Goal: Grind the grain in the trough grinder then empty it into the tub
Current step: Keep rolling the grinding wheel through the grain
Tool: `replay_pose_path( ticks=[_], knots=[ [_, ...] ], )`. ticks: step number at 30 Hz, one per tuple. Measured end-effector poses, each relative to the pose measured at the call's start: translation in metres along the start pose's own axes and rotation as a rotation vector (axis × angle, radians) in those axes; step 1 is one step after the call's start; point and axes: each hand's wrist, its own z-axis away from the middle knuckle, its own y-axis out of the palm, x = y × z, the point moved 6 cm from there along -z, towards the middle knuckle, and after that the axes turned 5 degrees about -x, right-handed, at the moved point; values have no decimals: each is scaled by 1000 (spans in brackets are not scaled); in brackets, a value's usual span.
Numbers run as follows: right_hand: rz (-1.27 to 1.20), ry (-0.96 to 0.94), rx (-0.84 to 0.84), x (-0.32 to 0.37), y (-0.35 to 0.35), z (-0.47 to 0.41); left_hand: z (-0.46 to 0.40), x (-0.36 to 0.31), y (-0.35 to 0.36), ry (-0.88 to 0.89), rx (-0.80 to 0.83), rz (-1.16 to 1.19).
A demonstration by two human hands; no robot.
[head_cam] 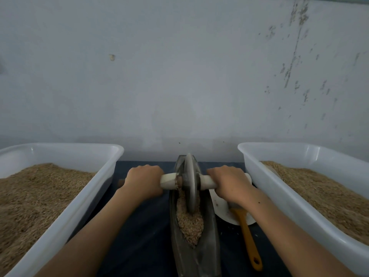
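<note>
A dark boat-shaped trough grinder (207,254) lies lengthwise in front of me on a dark mat. Brownish grain (189,222) fills its groove. A grey metal wheel (190,182) stands upright in the groove on a pale wooden axle handle (168,181). My left hand (142,181) is closed around the axle's left end. My right hand (229,182) is closed around its right end. A white plastic tub (65,212) heaped with grain stands at the left. A second white tub (279,198) holding grain stands at the right.
A white plate (221,208) lies between the trough and the right tub. An orange-handled brush (248,240) rests across it, handle toward me. A grey, scuffed wall (179,76) rises directly behind the table.
</note>
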Motion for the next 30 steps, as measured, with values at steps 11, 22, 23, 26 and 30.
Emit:
replay_pose_path(
  ticks=[11, 22, 23, 26, 30],
  knots=[
    [-41, -21, 215, -3, 6, 2, 5, 0, 2, -29, 260, 41],
    [-36, 0, 93, -4, 5, 1, 3, -3, -4, -1, 111, -29],
    [-25, -14, 142, -3, 5, 1, 4, -2, -1, -5, 195, 4],
    [-29, -36, 243, -2, 3, 5, 8, 1, 10, -7, 399, 144],
    [-19, -19, 248, -3, 4, 4, 8, 1, 7, -8, 365, 123]
  ],
)
